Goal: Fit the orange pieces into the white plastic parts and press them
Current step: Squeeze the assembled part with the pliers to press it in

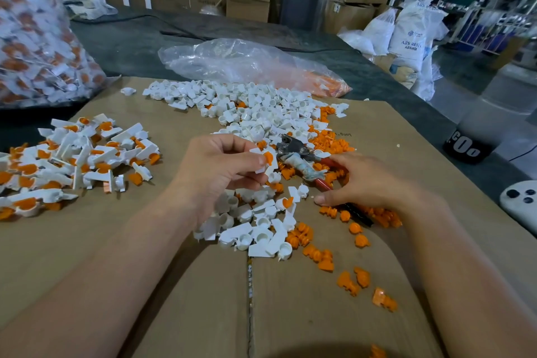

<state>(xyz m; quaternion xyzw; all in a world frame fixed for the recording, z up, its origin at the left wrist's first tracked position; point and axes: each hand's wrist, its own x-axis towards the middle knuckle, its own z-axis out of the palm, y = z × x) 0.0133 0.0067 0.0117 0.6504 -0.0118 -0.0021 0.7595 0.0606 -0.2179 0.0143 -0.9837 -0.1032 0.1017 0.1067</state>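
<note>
Two hands near grey metal pliers with red handles (292, 149). Left hand (220, 166), just left of pliers, fingers curled, pinches small white plastic part (257, 151) with orange plastic piece (268, 157) seated in it. Right hand (369, 180) lies over pliers' handles (grip unclear). Loose orange pieces (325, 259) scattered on near side of pliers; heap of white parts (261, 107) beyond

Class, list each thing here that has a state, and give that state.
Left hand, pinching a small white plastic part.
White part, orange plastic piece sitting in it.
Right hand, lying over red-handled metal pliers; grip unclear.
Pliers, lying flat on brown cardboard.
Clear plastic bag, slumped and nearly empty.
</note>
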